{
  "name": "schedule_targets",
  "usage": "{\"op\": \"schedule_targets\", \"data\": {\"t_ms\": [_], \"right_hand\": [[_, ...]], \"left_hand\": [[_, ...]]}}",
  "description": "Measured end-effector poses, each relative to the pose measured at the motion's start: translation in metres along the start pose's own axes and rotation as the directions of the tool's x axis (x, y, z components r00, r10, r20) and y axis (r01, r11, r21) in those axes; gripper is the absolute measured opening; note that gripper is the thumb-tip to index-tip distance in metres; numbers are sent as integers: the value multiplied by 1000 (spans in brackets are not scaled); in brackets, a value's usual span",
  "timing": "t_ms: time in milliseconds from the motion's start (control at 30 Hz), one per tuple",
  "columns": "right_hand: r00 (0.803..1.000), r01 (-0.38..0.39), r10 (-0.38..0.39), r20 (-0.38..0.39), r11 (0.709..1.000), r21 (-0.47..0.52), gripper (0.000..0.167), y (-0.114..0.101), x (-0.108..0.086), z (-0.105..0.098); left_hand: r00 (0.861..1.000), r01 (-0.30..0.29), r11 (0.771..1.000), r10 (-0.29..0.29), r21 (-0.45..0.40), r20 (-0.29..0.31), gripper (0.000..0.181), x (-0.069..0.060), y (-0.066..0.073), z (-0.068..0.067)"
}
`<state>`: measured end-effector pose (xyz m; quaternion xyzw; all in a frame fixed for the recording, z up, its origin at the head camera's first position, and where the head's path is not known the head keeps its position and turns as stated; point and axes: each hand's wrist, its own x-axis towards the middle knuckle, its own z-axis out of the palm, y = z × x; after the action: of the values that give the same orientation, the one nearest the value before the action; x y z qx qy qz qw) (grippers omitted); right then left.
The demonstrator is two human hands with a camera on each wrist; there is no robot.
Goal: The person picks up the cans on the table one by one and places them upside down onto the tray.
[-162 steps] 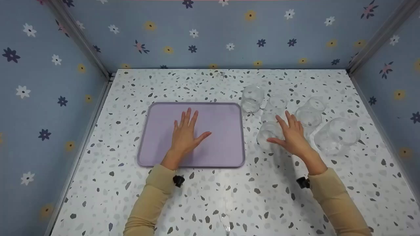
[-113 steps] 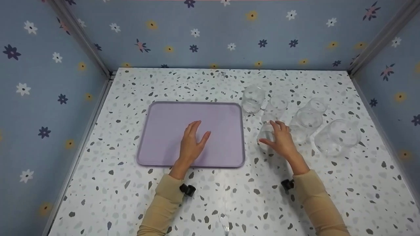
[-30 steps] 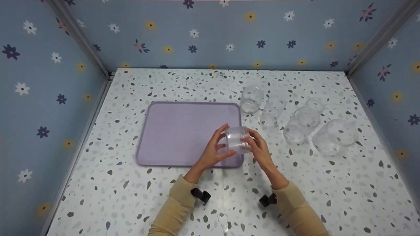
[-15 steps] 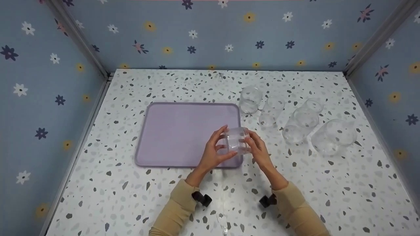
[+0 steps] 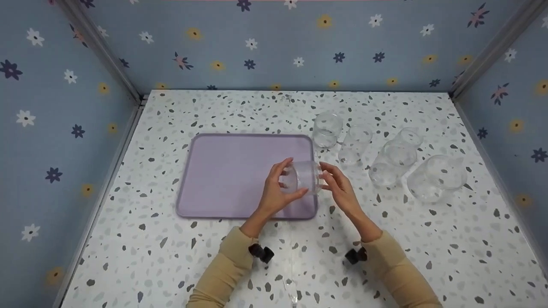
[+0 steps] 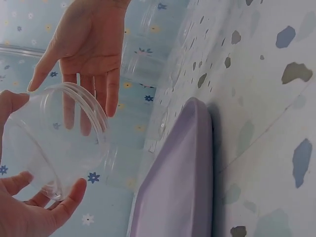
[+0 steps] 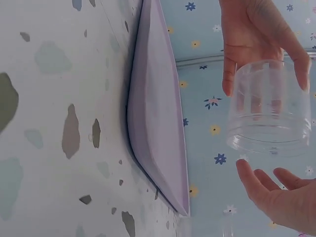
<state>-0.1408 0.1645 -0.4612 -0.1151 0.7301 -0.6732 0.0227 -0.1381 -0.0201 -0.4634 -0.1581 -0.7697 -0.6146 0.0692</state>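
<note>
1. Held container point(image 5: 305, 176): clear, glossy, smooth walls, ridged band near one end; glass or plastic, can't tell.
2. Cup point(image 5: 328, 130) and spouted vessel point(image 5: 436, 179): same see-through shiny look, smooth.
3. Tray point(image 5: 239, 175): looks plastic, smooth, matt to satin.
4. Tabletop point(image 5: 150, 256): smooth, terrazzo-print, slight sheen.
5. Back wall point(image 5: 274, 25): printed sheet, mostly matt.
6. Corner post point(image 5: 496, 48): greyish, metal-looking, dull.
7. Sleeves point(image 5: 224, 267): soft matt cloth, wrinkled.
8. Wrist unit point(image 5: 257, 250): black, plastic-looking.
</note>
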Motion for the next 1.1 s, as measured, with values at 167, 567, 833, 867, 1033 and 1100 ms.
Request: {"op": "schedule_targets", "data": {"t_ms": [167, 567, 833, 867, 1033, 1100], "right_hand": [[999, 19, -23, -36, 994, -103, 33, -11, 3, -3], [997, 65, -71, -13, 964, -257, 43, -9, 22, -24], [993, 107, -117, 8, 880, -463, 49, -2, 43, -42], [991, 121, -131, 13, 868, -481, 49, -3, 45, -45], [976, 192, -214, 29, 796, -574, 47, -9, 57, -54], [971, 207, -238, 32, 763, -612, 47, -11, 61, -57]], "left_hand": [[999, 32, 992, -29, 121, -35, 74, 12, -28, 0], [994, 106, 970, -97, 217, -54, 73, 36, -27, -10], [978, 208, 928, -207, 309, -35, 76, 57, -27, -15], [976, 216, 924, -218, 316, -31, 76, 59, -27, -15], [957, 273, 890, -289, 366, -12, 78, 71, -27, -14], [948, 295, 870, -319, 395, -3, 79, 75, -27, -13]]}}
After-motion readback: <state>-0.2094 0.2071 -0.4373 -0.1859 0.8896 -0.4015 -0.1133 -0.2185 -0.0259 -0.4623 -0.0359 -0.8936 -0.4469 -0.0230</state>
